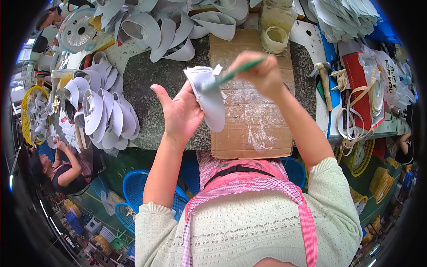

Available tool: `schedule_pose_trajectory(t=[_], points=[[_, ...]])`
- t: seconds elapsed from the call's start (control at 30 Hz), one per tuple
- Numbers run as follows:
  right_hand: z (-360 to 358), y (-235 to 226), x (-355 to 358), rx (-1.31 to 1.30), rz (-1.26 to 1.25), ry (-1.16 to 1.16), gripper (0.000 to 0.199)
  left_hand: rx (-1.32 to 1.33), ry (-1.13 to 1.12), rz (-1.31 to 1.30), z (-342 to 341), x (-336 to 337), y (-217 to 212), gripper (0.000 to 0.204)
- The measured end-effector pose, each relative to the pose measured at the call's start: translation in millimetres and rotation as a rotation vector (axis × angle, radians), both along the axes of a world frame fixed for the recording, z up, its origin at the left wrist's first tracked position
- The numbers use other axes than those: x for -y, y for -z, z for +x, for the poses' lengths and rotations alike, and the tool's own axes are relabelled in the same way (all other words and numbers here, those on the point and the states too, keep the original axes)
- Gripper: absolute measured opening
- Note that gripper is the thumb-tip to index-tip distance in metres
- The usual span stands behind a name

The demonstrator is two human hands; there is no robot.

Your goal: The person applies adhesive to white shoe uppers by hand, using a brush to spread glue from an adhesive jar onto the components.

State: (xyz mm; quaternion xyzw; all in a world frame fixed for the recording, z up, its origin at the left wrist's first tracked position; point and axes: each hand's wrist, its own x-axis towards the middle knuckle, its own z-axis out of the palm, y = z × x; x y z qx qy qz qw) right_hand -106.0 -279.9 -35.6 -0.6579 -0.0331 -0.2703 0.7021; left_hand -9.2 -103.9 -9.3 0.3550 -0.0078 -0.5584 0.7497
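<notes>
Cardboard (253, 133): flat on bench, glue-smeared, beneath both hands; white sole piece (209, 100): propped on left hand (180, 111), fingers spread loose behind it, thumb out; right hand (262, 73): fingers clenched round green brush (231, 75), its tip touching the piece's top.
</notes>
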Motion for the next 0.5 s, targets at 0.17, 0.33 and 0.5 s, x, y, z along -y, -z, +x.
schedule_pose_trajectory(t=[0.17,0.33,0.5], points=[[-12,-6,-12,-0.044,-0.182,-0.033,0.013,-0.008,-0.049,0.010,3,-3,15,0.106],[-21,21,-34,0.126,-0.505,0.010,0.010,-0.040,-0.106,0.045,15,0,27,0.099],[-43,30,-15,-0.088,-0.310,0.134,0.012,0.087,-0.134,0.175,23,8,52,0.096]])
